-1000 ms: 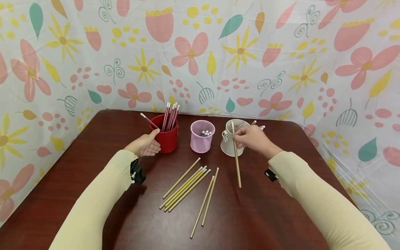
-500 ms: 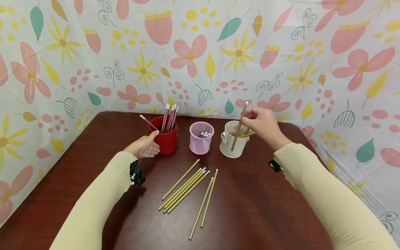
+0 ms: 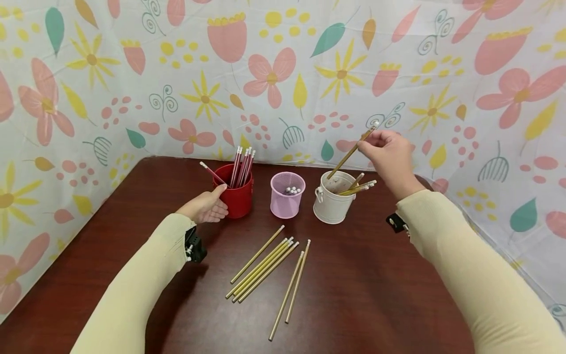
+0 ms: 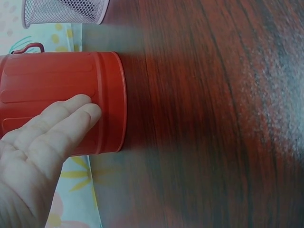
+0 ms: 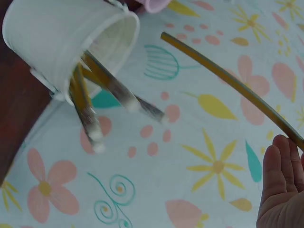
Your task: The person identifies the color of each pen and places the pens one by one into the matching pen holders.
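Observation:
My right hand [image 3: 391, 160] pinches a gold pencil [image 3: 350, 154] near its white eraser end. The pencil slants down to the left, its lower end above the white bucket [image 3: 330, 209] and apart from it in the right wrist view. Several gold pencils [image 5: 85, 107] lean inside that bucket, erasers outward. My left hand [image 3: 205, 206] rests against the red bucket [image 3: 239, 202], fingers straight along its side in the left wrist view, thumb by the rim. Dark red pencils [image 3: 240, 167] stand in the red bucket; a single one [image 3: 212, 173] leans out to the left.
Between the buckets stands a pink mesh cup [image 3: 285, 204] holding white-tipped pencils [image 3: 292, 190]. Several gold pencils [image 3: 265, 270] lie on the dark wooden table [image 3: 367, 280], with two more gold pencils [image 3: 289, 295] to their right. A floral cloth [image 3: 283, 73] hangs behind the table.
My right hand has risen and moved right with the gold pencil, swinging its lower end from in front of the white bucket to above its opening. The left hand has stayed still.

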Demonstrator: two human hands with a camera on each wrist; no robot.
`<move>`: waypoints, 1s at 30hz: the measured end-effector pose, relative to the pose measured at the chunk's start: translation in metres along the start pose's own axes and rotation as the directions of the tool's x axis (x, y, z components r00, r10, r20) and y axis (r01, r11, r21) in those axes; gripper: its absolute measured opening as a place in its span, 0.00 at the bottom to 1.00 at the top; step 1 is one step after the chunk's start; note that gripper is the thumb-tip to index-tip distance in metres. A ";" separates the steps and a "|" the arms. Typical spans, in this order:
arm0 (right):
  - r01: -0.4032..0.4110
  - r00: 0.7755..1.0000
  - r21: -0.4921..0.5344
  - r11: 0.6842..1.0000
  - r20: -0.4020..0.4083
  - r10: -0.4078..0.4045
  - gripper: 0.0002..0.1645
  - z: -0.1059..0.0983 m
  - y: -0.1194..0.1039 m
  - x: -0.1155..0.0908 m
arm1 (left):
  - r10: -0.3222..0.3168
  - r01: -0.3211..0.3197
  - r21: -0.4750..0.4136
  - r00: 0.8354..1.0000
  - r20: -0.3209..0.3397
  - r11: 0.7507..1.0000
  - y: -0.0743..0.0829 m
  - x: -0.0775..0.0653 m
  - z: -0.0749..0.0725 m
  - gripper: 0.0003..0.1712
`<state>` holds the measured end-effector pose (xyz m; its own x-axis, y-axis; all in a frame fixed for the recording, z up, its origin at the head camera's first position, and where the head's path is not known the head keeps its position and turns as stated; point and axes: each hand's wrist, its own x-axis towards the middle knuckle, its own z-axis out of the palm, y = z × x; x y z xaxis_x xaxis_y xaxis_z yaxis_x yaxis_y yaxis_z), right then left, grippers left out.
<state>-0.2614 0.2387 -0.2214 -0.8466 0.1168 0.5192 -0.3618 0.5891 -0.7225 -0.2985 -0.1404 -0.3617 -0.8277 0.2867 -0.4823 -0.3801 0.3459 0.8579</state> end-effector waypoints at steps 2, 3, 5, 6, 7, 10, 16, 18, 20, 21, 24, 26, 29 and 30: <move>-0.001 1.000 0.014 1.000 -0.014 0.002 0.09 -0.003 -0.004 0.005 | -0.001 0.001 0.001 1.000 -0.002 1.000 0.000 0.000 0.000 0.47; -0.002 1.000 0.019 1.000 -0.021 0.003 0.09 -0.003 -0.005 0.007 | 0.000 0.000 0.002 1.000 -0.002 1.000 0.000 0.000 0.000 0.47; 0.002 1.000 0.013 1.000 -0.030 -0.002 0.09 -0.005 -0.007 0.011 | 0.000 0.000 -0.001 1.000 -0.006 1.000 0.000 0.000 0.000 0.47; 0.006 0.999 0.005 1.000 -0.034 -0.005 0.09 -0.005 -0.007 0.012 | 0.003 -0.003 -0.001 1.000 -0.005 1.000 0.000 -0.001 0.000 0.47; 0.008 0.999 -0.005 1.000 -0.039 -0.009 0.09 -0.006 -0.006 0.013 | 0.005 -0.005 -0.002 1.000 -0.007 1.000 0.000 -0.001 0.000 0.47; 0.014 0.999 -0.032 0.999 -0.049 -0.015 0.12 -0.007 0.000 0.013 | 0.014 -0.014 -0.003 1.000 -0.006 1.000 -0.001 -0.001 0.000 0.47; 0.021 0.997 -0.044 0.999 -0.071 -0.024 0.08 -0.008 0.015 0.011 | 0.020 -0.020 -0.003 1.000 -0.005 1.000 -0.001 -0.001 0.001 0.46; 0.034 0.997 -0.082 0.996 -0.069 -0.039 0.06 -0.008 0.021 0.011 | 0.019 -0.019 0.002 1.000 -0.004 1.000 -0.001 -0.001 0.001 0.46; 0.046 0.997 -0.138 0.989 -0.054 -0.054 0.07 -0.008 0.027 0.011 | 0.016 -0.015 0.003 1.000 -0.005 1.000 -0.001 -0.001 0.001 0.46; 0.052 0.997 -0.169 0.984 -0.039 -0.060 0.07 -0.008 0.031 0.011 | 0.014 -0.014 0.005 1.000 -0.006 1.000 -0.001 -0.001 0.001 0.46; 0.045 0.999 -0.242 0.969 0.014 -0.043 0.09 -0.008 0.041 0.009 | 0.013 -0.013 0.001 1.000 -0.008 1.000 -0.001 -0.002 0.001 0.46; 0.036 0.999 -0.269 0.963 0.038 -0.027 0.09 -0.007 0.048 0.007 | 0.018 -0.018 -0.004 1.000 -0.010 1.000 0.000 -0.002 0.001 0.46; 0.014 0.999 -0.263 0.965 0.046 -0.001 0.09 -0.005 0.059 0.004 | 0.022 -0.022 -0.014 1.000 -0.012 1.000 -0.001 -0.002 0.003 0.46; 0.006 0.999 -0.254 0.967 0.048 0.007 0.08 -0.003 0.062 0.002 | 0.023 -0.023 -0.017 1.000 -0.012 1.000 -0.001 -0.002 0.003 0.46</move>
<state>-0.2847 0.2783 -0.2638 -0.8668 0.0821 0.4919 -0.2556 0.7738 -0.5795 -0.2955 -0.1386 -0.3623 -0.8414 0.2835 -0.4601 -0.3677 0.3236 0.8718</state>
